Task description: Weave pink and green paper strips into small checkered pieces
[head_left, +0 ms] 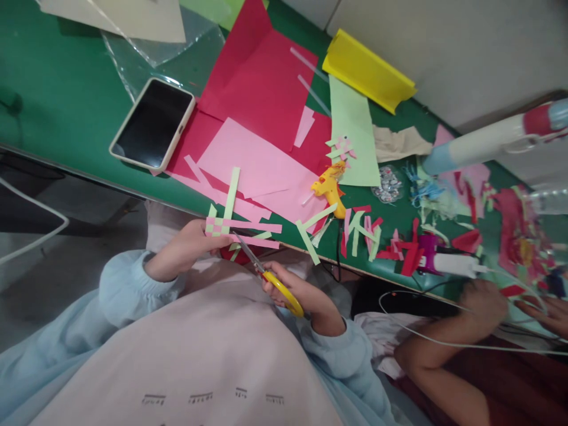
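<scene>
Between the fingers of my left hand [193,244] is a small woven piece of pink and light green paper strips [217,225], its loose strip ends sticking out up and to the right. My right hand [284,283] grips yellow-handled scissors [284,291], with fingers round the handles. The scissor blades [247,251] point up and left, their tips at the strips close to my left fingers. Whether the blades touch the paper I cannot tell. Both hands are in front of the table's near edge, over my lap.
On the green table [53,77] lie a phone [153,123], red paper [252,77], pink paper [261,160] and a yellow glue gun [329,188]. Folded paper strips [359,231] lie along the near edge. A white bottle [483,142] stands at right. A co-worker's arm [452,331] is beside me.
</scene>
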The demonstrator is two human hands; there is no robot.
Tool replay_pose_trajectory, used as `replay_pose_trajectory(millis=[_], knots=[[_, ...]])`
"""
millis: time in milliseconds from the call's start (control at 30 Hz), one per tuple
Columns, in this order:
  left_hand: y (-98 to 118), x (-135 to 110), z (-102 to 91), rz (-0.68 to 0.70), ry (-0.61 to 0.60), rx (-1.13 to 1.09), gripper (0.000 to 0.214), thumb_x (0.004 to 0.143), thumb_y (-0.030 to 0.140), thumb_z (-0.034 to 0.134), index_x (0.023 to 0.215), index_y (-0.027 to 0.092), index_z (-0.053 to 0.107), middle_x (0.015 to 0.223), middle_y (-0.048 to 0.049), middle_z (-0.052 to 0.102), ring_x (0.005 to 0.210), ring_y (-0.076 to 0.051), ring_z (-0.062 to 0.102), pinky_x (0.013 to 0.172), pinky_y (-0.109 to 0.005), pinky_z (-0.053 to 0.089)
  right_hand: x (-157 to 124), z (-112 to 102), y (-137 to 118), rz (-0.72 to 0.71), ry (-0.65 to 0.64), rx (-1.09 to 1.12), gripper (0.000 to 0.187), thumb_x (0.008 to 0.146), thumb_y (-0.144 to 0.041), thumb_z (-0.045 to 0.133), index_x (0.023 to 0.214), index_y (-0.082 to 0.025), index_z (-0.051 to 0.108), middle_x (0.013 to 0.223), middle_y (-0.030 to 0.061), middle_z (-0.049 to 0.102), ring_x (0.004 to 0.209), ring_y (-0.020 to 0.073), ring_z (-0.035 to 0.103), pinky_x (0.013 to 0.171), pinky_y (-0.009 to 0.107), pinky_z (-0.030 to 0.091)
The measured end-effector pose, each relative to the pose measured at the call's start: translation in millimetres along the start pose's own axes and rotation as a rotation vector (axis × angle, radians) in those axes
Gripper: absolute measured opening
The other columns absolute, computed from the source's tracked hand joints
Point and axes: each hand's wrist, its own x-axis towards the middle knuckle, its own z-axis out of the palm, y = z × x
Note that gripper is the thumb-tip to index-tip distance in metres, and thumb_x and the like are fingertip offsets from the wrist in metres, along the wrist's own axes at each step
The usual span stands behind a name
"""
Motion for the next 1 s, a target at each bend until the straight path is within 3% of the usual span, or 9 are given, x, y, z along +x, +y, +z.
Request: replay_pose_trajectory(millis=[233, 400, 767, 1000], knots=[[2, 0, 0.9, -0.023, 0.042, 0.013, 0.027, 0.066, 0.038, 0.081, 0.08, 0.016, 0.071, 0.062, 0.0018, 0.06, 0.053, -0.008, 0.044, 0.049, -0.021, 0.037, 2, 0, 9, -0.007, 0.015, -0.028, 0.029, 0.086, -0.029, 0.057, 0.109, -0.027, 0.039, 0.079, -0.006, 0.048, 0.05, 0.0054, 0.037, 0.046, 0.02, 0.033], [8, -3, 5.3, -0.017, 0.046, 0.06, 0.027, 0.067, 0.037, 0.079, 0.064, 0.016, 0.063, 0.052, 0.0048, 0.05, 0.051, -0.008, 0.041, 0.048, -0.021, 0.034, 7, 3, 13, -0.067, 0.0, -0.015, 0.028, 0.089, -0.029, 0.055, 0.111, -0.028, 0.038, 0.078, -0.0065, 0.046, 0.048, 0.0054, 0.035, 0.044, 0.022, 0.031], [10, -4, 8.4, -0.018, 0.058, 0.074, 0.029, 0.067, 0.035, 0.077, 0.057, 0.016, 0.056, 0.05, 0.0055, 0.047, 0.05, -0.008, 0.04, 0.047, -0.021, 0.033, 6, 13, 7, -0.092, -0.001, 0.076, 0.033, 0.087, -0.048, 0.059, 0.107, -0.027, 0.042, 0.078, -0.0046, 0.044, 0.047, 0.0062, 0.031, 0.046, 0.026, 0.027], [9, -2, 8.6, -0.016, 0.054, 0.061, 0.03, 0.065, 0.037, 0.079, 0.06, 0.016, 0.057, 0.052, 0.0049, 0.049, 0.051, -0.008, 0.042, 0.047, -0.022, 0.034, 9, 11, 11, -0.059, 0.036, 0.096, 0.032, 0.084, -0.033, 0.062, 0.108, -0.027, 0.04, 0.085, -0.0037, 0.049, 0.048, 0.0054, 0.036, 0.047, 0.025, 0.029]])
